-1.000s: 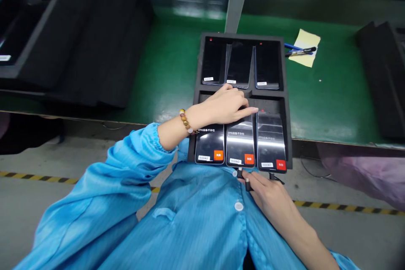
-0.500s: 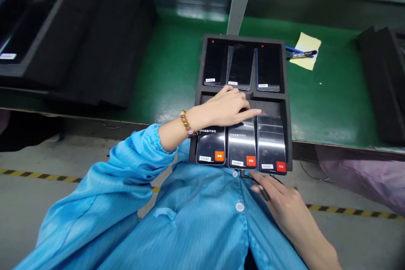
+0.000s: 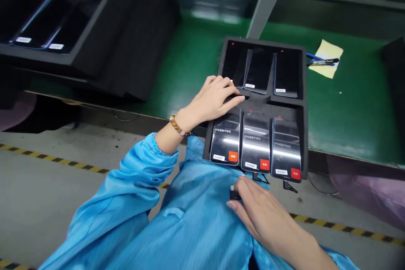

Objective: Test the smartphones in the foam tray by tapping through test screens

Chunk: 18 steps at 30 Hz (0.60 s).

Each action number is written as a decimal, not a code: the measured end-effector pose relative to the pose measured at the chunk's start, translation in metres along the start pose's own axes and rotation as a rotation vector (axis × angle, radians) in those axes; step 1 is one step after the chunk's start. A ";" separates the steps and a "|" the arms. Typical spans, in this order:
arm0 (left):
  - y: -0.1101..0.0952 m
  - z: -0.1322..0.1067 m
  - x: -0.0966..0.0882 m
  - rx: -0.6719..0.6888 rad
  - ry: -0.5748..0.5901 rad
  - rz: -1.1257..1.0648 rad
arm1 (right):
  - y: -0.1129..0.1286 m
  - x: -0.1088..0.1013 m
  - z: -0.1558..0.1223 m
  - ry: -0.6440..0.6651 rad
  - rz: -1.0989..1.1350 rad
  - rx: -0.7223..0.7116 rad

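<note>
A black foam tray [image 3: 304, 135] juts over the bench's front edge with phones in two rows. My left hand [image 3: 217, 97], fingers spread, rests across its left side, over the top of the front-left phone [image 3: 225, 139]. Red-orange squares glow on the front-middle phone [image 3: 255, 143] and front-right phone [image 3: 286, 149] too. Between the thumb and fingers of my right hand [image 3: 262, 206] is a small black cable plug [image 3: 234, 193], below the front-left phone and apart from it. One black connector [image 3: 255, 176] sits at the middle phone's lower edge, another connector [image 3: 287, 185] at the right phone's.
Behind the front row lie dark-screened phones, including a back-right phone [image 3: 287, 71]. Pens [image 3: 322, 62] lie on a yellow paper [image 3: 332, 52] to the right. Stacked foam trays [image 3: 126, 29] holding phones stand at left on the green bench [image 3: 177, 63]. A metal post [image 3: 268, 2] rises behind.
My left hand has slid left off the middle and right phones. My right hand has drawn back to the left, its plug now visible. The view has shifted, so the tray appears farther right.
</note>
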<state>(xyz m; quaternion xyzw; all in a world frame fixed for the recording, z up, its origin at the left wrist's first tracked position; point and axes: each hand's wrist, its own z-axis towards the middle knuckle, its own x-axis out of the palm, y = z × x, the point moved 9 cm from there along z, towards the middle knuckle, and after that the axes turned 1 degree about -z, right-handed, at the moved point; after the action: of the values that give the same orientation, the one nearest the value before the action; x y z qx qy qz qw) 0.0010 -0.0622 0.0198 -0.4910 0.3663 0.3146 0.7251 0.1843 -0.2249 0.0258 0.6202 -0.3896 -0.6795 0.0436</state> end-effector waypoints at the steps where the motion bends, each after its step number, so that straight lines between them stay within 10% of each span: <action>1: 0.002 -0.003 0.000 0.004 -0.005 -0.004 | 0.001 0.002 0.003 -0.006 -0.071 -0.020; 18: 0.007 -0.019 0.013 0.069 -0.044 -0.068 | -0.007 0.018 0.026 -0.084 -0.535 0.028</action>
<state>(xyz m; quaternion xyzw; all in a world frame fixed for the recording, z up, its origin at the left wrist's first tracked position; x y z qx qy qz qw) -0.0018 -0.0766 0.0013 -0.4709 0.3440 0.2877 0.7597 0.1601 -0.2175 0.0058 0.6730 -0.2226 -0.6863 -0.1625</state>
